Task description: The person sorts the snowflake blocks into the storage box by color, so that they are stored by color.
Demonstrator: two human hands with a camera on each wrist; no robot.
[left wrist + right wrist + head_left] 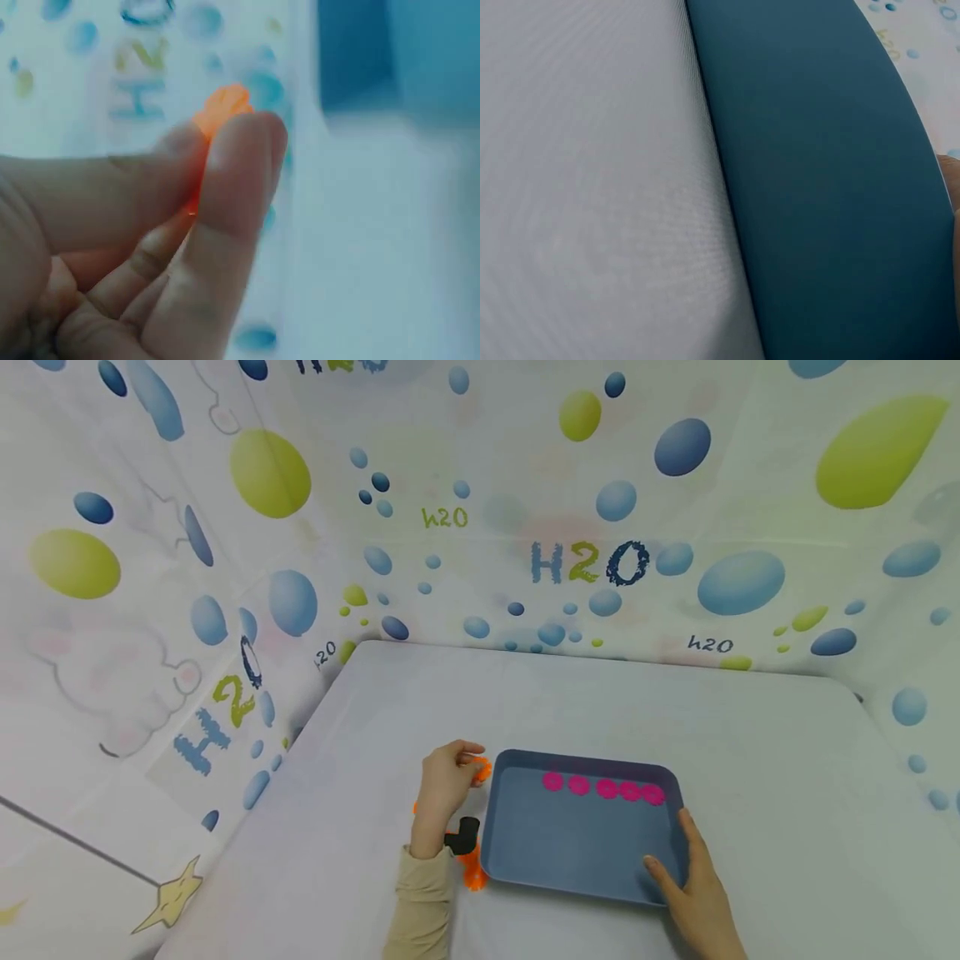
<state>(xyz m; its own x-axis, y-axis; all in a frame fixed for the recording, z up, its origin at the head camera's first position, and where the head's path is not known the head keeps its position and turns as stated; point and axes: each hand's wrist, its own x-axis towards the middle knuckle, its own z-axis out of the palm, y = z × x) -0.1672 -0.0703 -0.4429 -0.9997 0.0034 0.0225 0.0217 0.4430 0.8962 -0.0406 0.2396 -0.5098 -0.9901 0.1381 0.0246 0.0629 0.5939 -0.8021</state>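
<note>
In the head view my left hand (444, 781) is just left of a blue-grey tray (570, 852). Thumb and fingertips pinch a small orange scalloped disc (225, 106), partly hidden by them in the left wrist view. My right hand (697, 889) holds the tray's right side near the front corner, thumb over the inside and fingers along the rim. The tray's outer wall (832, 187) fills much of the right wrist view. Several pink scalloped discs (578, 785) lie in a row along the tray's far side.
More orange discs (474, 870) lie on the white table (337, 860) left of the tray, partly hidden by the left forearm and a black wrist mount (463, 836). Patterned curtain-like walls (480, 568) stand behind and to the left of the table.
</note>
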